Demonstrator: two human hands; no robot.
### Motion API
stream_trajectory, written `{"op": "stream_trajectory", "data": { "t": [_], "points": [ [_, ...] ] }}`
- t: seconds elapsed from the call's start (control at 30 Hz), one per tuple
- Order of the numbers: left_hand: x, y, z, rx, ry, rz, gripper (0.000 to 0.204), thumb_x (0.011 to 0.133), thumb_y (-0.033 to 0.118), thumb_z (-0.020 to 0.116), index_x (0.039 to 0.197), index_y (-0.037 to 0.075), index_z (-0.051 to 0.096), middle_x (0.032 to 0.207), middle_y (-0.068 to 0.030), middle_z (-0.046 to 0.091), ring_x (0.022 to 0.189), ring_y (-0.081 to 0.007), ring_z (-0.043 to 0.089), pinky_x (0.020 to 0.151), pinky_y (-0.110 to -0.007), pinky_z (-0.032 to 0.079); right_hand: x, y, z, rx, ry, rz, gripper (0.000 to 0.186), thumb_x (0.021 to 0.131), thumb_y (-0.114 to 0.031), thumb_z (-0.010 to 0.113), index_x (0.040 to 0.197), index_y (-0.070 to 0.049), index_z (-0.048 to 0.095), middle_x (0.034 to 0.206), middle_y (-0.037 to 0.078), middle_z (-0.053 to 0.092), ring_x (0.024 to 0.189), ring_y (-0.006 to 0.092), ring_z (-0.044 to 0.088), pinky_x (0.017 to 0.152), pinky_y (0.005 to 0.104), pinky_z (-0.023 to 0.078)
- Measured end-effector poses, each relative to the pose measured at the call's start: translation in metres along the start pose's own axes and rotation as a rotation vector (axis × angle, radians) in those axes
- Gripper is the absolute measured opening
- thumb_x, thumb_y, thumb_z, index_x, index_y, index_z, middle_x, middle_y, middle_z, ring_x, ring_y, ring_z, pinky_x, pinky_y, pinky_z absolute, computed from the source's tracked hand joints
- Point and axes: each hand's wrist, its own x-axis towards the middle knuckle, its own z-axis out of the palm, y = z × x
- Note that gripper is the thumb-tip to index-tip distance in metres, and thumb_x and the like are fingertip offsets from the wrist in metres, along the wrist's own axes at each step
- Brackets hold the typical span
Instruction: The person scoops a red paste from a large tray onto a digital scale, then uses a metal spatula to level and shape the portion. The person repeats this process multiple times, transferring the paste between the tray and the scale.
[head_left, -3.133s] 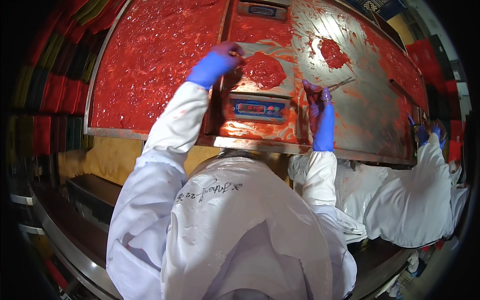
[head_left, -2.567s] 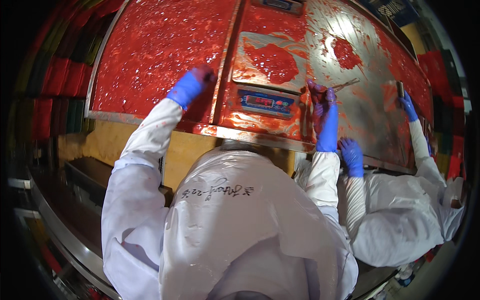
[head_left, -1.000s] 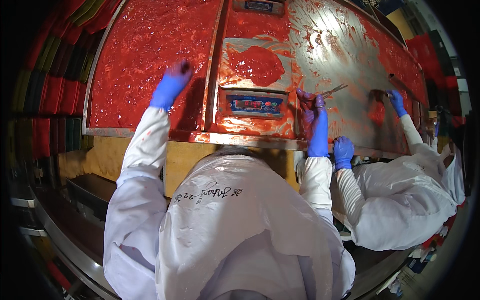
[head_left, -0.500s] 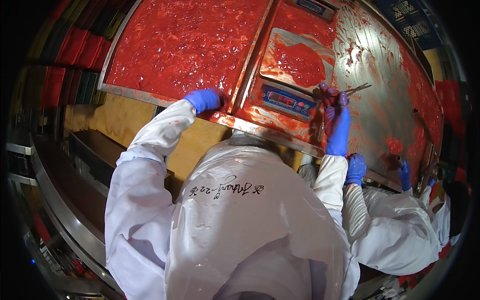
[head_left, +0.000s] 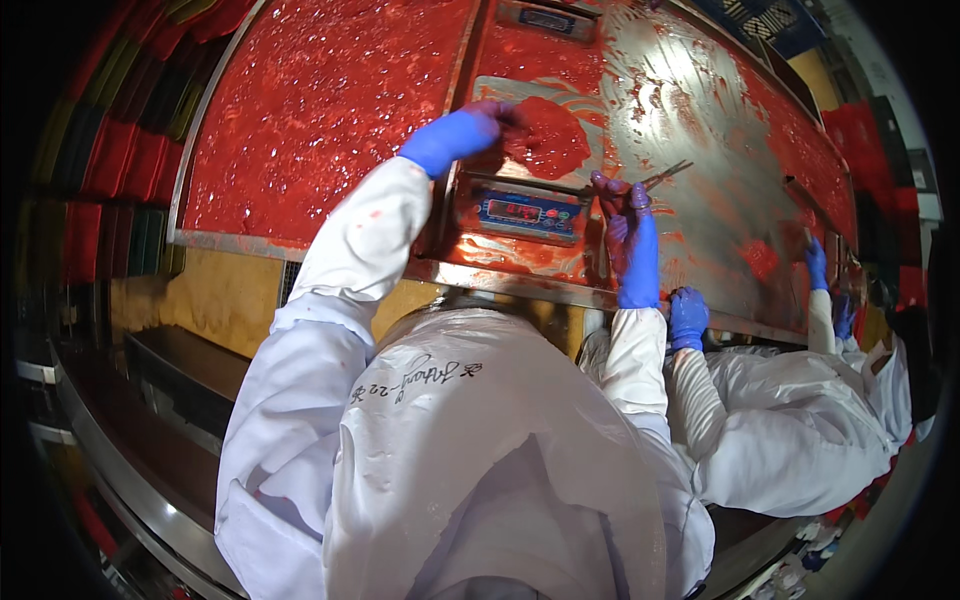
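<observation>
My left hand [head_left: 452, 139], in a blue glove, is over the left edge of a flat-topped weighing scale [head_left: 524, 213]. Its red-smeared fingertips reach the side of a wet, soft red pile [head_left: 552, 140], which looks like raw flesh, on the scale's metal plate. Those fingertips are blurred, so their grip is unclear. In a matching glove, my right hand [head_left: 632, 240] is beside the scale's right side, fingers curled round the handles of a pair of scissors [head_left: 668, 175]. The scissor blades point away to the right, above the steel surface.
A steel trough [head_left: 225, 241] of wet red mass lies to the left. Beyond the first scale sits a second scale [head_left: 548, 20]. The smeared steel table [head_left: 690, 130] extends right, where a co-worker's gloved hand [head_left: 688, 318] rests near its edge. Coloured crates [head_left: 115, 150] stand far left.
My left hand has moved from the trough's near edge up and right to the red pile on the scale. My right hand still holds the scissors. The whole view has shifted slightly.
</observation>
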Motion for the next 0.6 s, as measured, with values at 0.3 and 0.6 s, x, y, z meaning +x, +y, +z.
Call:
{"op": "stream_trajectory", "data": {
  "t": [0.3, 0.6],
  "points": [
    [-0.104, -0.120, -0.105, 0.614, 0.338, -0.329, 0.036, 0.090, 0.013, 0.041, 0.120, -0.001, 0.053, 0.114, -0.0178, 0.061, 0.106, -0.0277, 0.058, 0.092, -0.037, 0.045, -0.032, 0.006, -0.057, 0.047, 0.127, -0.057, 0.034, 0.096, -0.030, 0.048, 0.098, 0.001, 0.061, 0.109, 0.019, 0.062, 0.113, 0.0259, 0.054, 0.105, 0.0391, 0.035],
    [0.007, -0.026, 0.028, 0.899, 0.302, -0.339, 0.072, 0.092, 0.054, 0.038, 0.136, -0.003, 0.031, 0.142, -0.0338, 0.021, 0.134, -0.0498, 0.017, 0.108, -0.058, 0.015, 0.076, -0.011, 0.007, -0.303, 0.014, 0.055, 0.051, 0.097, -0.043, 0.040, 0.109, 0.004, 0.057, 0.118, 0.018, 0.058, 0.118, 0.0244, 0.051, 0.107, 0.0373, 0.029]
  ]
}}
